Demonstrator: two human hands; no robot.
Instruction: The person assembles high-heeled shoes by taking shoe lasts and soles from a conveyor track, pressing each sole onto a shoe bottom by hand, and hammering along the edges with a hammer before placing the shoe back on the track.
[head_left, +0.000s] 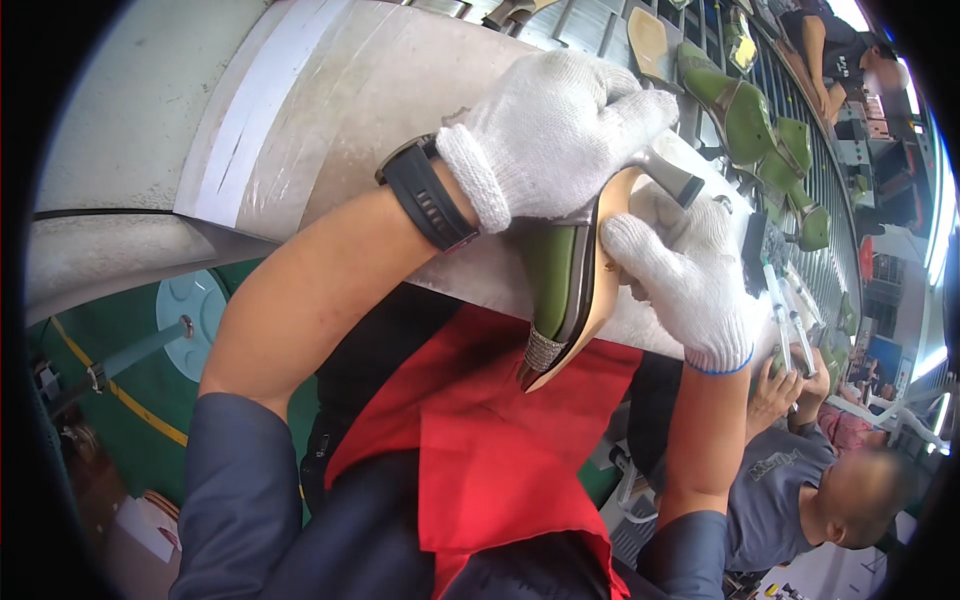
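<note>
A green high-heeled shoe (pixel 548 275) with a tan sole and a glittering band near its pointed toe is held between my two white-gloved hands. It is tilted, with the toe toward me and the heel (pixel 672 180) sticking out to the right. My left hand (pixel 565 135), a dark watch on its wrist, is closed over the rear part of the shoe. From the other side, my right hand (pixel 685 280) grips the shoe, its thumb against the sole. What lies under the left palm is hidden.
Beneath my hands is a pale worktop (pixel 390 90). Beyond it, a roller conveyor carries more green shoes (pixel 735 110) and a tan insole-shaped piece (pixel 650 45). At right, a co-worker's hands (pixel 785 390) hold a white tool. Another person stands at the far right. A round blue stool (pixel 192 325) is at lower left.
</note>
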